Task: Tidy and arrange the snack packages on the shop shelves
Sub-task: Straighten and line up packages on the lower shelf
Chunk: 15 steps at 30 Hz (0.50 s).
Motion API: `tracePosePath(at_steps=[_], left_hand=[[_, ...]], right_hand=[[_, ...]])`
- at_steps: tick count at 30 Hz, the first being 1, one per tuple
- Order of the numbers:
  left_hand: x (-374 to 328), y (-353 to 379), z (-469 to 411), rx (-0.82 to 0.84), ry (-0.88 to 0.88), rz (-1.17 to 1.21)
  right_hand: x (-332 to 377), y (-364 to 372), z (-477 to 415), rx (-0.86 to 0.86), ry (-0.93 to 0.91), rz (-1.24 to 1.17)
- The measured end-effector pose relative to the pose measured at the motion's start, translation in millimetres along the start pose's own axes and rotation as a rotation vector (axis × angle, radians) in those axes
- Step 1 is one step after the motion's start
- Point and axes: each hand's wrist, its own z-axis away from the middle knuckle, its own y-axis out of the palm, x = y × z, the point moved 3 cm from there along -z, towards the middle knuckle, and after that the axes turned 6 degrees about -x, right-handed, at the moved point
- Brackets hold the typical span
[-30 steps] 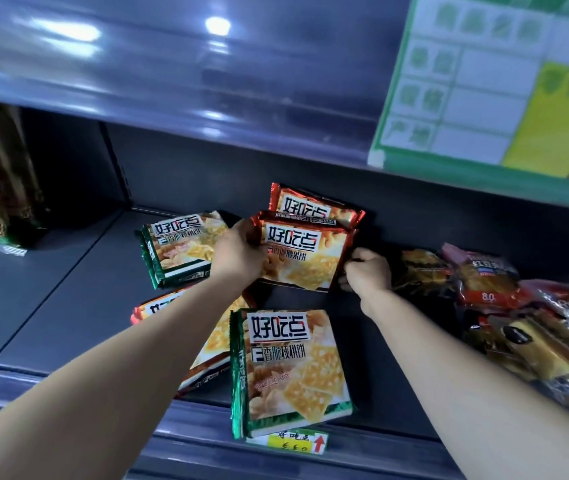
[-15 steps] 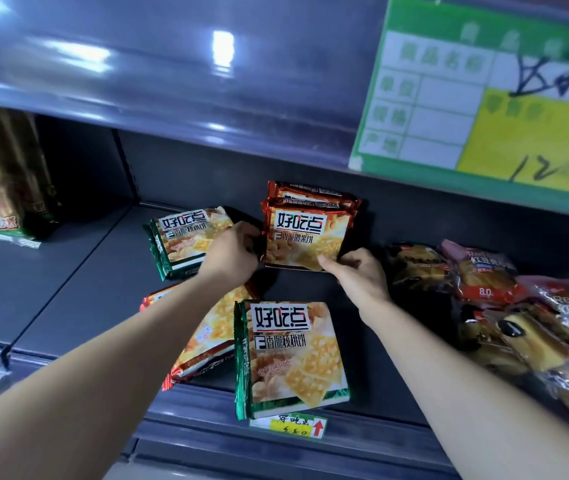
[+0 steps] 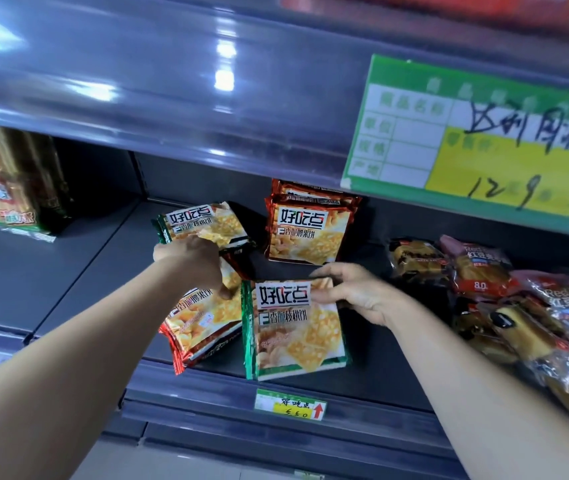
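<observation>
Green package (image 3: pixel 293 334) and red package (image 3: pixel 200 323) side by side at the shelf (image 3: pixel 68 271) front edge.
Right hand (image 3: pixel 356 292) pinches the green package's top edge; left hand (image 3: pixel 193 259) sits curled atop the red package, whether gripping I cannot tell.

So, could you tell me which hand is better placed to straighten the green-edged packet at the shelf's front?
Right. The right hand pinches the top edge of the green-edged packet between thumb and fingers, so it probably can square it. The left hand touches the red-edged packet beside it.
</observation>
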Motion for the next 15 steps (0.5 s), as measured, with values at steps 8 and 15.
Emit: tracePosePath(at_steps=[8,15], left_hand=[[0,-1,7,0.048,0.071,0.299],[-46,-31,7,-0.338,0.239,0.468]], right_hand=[[15,-18,9,-0.174,-0.189,-0.167],[9,-33,21,-0.115,-0.186,-0.236]])
